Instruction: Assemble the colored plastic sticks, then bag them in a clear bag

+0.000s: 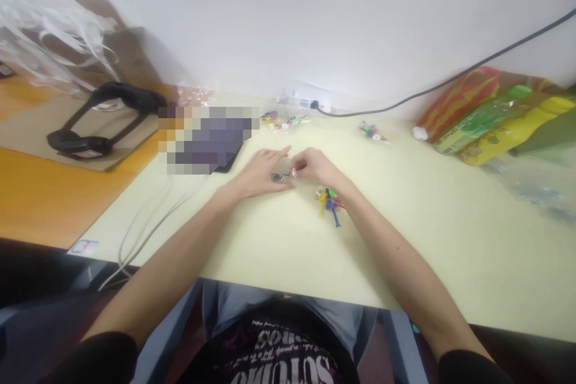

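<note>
My left hand (257, 174) rests on the pale table with its fingers and thumb spread. Between them lies a small clear item with a dark part (278, 177), perhaps a plastic bag; its kind is blurred. Facing it, my right hand (318, 168) has its thumb and forefinger pinched on a small red-and-white piece (294, 173), too small to name. Just below the right wrist is a little pile of colourful plastic pieces (330, 201), with blue, yellow and green parts, partly behind the forearm.
A dark tablet-like device (230, 162), partly pixelated, lies left of my hands, with white cables (153, 240) nearby. More colourful small pieces (285, 122) and another cluster (373, 132) lie toward the wall. Bottles (481, 120) stand right; a black frame-shaped device (85, 144) sits left.
</note>
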Demonstrator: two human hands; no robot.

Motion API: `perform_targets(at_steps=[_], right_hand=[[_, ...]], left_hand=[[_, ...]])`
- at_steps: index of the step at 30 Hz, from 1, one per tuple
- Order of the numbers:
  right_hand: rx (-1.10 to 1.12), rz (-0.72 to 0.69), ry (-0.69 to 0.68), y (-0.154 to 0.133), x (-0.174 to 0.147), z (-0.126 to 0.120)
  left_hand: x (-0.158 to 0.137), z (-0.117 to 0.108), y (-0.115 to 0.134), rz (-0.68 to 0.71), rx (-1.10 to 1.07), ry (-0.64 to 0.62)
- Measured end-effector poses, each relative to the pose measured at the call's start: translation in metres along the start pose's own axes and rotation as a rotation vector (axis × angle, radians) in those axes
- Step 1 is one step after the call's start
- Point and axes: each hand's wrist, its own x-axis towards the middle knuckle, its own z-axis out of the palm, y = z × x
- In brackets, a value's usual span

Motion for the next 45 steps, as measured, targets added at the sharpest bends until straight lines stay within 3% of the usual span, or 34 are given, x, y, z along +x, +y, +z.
perform_targets(at_steps=[4, 8, 13, 15, 18, 23, 28, 34, 45], right_hand=[[0.061, -0.076, -0.172, -0.005, -0.001, -0.003], [-0.108, -0.052, -0.184, -0.024, -0.013, -0.022], [-0.688, 0.255, -0.186, -0.072, -0.05, -0.051], [-0.791, 0.37, -0.26, -0.087, -0.061, -0.053], [-0.885, 0.417, -0.333, -0.092, -0.063, -0.044], [-0.91, 0.403, -0.428, -0.079, -0.047, -0.026], [-0.845, 0.349, -0.477, -0.078, -0.046, -0.023], [-0.765, 0.336, -0.439, -0.083, -0.045, -0.02], [-0.784, 0.295, -0.345, -0.062, -0.03, 0.005]], left_hand=[[0.0, 0.0, -0.001, 0.001, -0.004, -0.002], [0.0, 0.0, -0.002, 0.001, -0.004, -0.015], [0.0, -0.001, -0.001, 0.0, -0.001, -0.026], [-0.001, -0.001, -0.001, 0.001, -0.001, -0.029], [-0.001, -0.001, -0.001, -0.001, -0.005, -0.026], [-0.003, -0.002, -0.001, 0.006, 0.0, -0.023], [-0.003, -0.003, 0.001, 0.007, 0.001, -0.03], [-0.003, -0.003, 0.0, 0.001, -0.017, -0.024], [-0.005, -0.005, 0.002, -0.018, -0.045, -0.022]])
